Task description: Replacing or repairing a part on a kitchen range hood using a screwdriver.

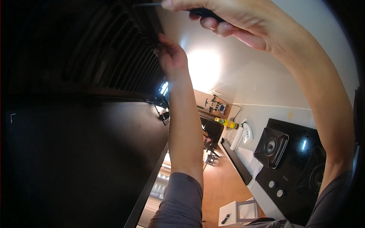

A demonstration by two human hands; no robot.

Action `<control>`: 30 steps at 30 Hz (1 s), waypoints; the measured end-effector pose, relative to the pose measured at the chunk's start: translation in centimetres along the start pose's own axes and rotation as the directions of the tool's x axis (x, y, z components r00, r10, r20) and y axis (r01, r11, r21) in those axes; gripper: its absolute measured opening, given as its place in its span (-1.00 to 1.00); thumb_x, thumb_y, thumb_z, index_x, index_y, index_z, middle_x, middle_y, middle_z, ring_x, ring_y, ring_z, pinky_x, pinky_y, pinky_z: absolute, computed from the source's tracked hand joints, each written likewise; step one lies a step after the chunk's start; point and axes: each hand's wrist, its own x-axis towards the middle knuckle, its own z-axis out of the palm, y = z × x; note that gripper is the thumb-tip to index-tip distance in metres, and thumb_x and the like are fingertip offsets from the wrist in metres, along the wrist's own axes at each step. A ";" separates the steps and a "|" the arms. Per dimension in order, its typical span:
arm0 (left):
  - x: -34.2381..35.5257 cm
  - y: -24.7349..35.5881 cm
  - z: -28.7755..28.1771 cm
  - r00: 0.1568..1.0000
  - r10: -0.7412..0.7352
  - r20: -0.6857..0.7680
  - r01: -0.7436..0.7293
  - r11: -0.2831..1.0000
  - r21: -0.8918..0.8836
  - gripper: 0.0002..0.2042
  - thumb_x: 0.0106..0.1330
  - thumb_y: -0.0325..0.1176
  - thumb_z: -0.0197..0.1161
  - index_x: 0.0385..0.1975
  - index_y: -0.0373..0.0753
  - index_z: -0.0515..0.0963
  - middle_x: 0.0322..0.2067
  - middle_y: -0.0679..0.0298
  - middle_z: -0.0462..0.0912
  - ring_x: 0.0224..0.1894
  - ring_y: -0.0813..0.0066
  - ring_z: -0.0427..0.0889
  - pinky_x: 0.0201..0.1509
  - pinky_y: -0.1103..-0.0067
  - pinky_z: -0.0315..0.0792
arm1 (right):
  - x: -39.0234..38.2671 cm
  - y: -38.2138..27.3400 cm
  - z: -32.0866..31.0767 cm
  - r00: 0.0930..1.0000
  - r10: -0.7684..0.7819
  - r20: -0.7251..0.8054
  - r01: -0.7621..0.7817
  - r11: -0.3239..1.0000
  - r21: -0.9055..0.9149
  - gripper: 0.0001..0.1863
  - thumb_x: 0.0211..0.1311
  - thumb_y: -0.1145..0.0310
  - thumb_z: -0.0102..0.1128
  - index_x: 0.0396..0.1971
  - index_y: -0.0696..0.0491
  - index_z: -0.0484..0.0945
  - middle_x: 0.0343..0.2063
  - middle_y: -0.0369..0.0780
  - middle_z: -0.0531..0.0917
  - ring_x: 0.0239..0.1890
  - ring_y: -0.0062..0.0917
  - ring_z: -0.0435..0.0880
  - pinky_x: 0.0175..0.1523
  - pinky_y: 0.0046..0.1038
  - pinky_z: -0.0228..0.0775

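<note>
Before you is a black hood (123, 60) with a row of parallel slots; near its edge, your right hand (237, 22) grips a dark-handled tool (207, 14), its thin metal shaft pointing hoodward, contact unclear.

Held in the right hand (224, 21), the slim tool (208, 13) has a smooth black handle, plastic by its look, and a thin metal shaft (150, 5). Beside the left hand (172, 56), the slotted panel (125, 57) is ridged and mostly matt; below that, the plain panel (87, 152) is smooth with a dull sheen. Behind the hands, the wall (258, 76) is smooth, catching glare. Below the right hand, the cooktop (273, 173) is glossy, like glass, with 2 smooth knobs (272, 184). The sleeve (180, 197) below the left hand is matt cloth; the floor (224, 182) resembles smooth wood.
</note>
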 end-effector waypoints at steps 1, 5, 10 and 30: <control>-0.1 0.2 0.2 1.000 0.000 -0.022 -0.001 0.999 -0.042 -0.82 0.40 -0.55 -0.10 -0.22 -0.43 0.48 -0.27 0.02 0.64 -0.23 0.26 0.70 -0.11 0.54 0.68 | -0.6 -0.9 -0.1 0.965 0.066 0.255 -0.098 0.988 0.116 -0.82 0.21 0.49 0.07 -0.52 0.28 0.54 -0.64 -0.17 0.54 -0.62 -0.57 0.45 -0.53 -0.51 0.32; -0.5 -0.7 1.1 0.994 -0.084 0.065 0.091 0.990 -0.107 -0.73 0.47 -0.46 -0.24 0.00 -0.42 0.39 -0.14 -0.02 0.60 -0.16 0.19 0.68 -0.19 0.47 0.69 | 0.6 4.4 1.8 0.519 -0.853 -0.049 0.499 0.350 -0.793 -0.83 0.19 0.50 0.08 -0.49 0.29 0.55 -0.55 -0.07 0.61 -0.55 -0.49 0.56 -0.42 -0.44 0.42; -0.9 -1.0 1.2 0.996 -0.076 0.046 0.081 0.990 -0.118 -0.73 0.47 -0.46 -0.22 0.00 -0.42 0.39 -0.14 -0.01 0.60 -0.16 0.19 0.68 -0.20 0.48 0.69 | -1.2 0.3 5.9 0.297 -0.938 0.177 0.635 0.055 -0.771 -0.84 0.17 0.47 0.12 -0.47 0.27 0.56 -0.55 -0.03 0.61 -0.54 -0.37 0.61 -0.37 -0.41 0.47; -0.5 0.1 0.8 0.997 -0.043 0.070 0.045 0.999 -0.017 -0.80 0.42 -0.53 -0.14 -0.16 -0.45 0.46 -0.24 -0.01 0.63 -0.24 0.24 0.70 -0.12 0.52 0.68 | 0.7 3.6 2.3 0.722 -0.683 -0.109 0.453 0.586 -0.672 -0.82 0.18 0.41 0.17 -0.53 0.21 0.54 -0.67 -0.19 0.53 -0.61 -0.47 0.53 -0.49 -0.46 0.43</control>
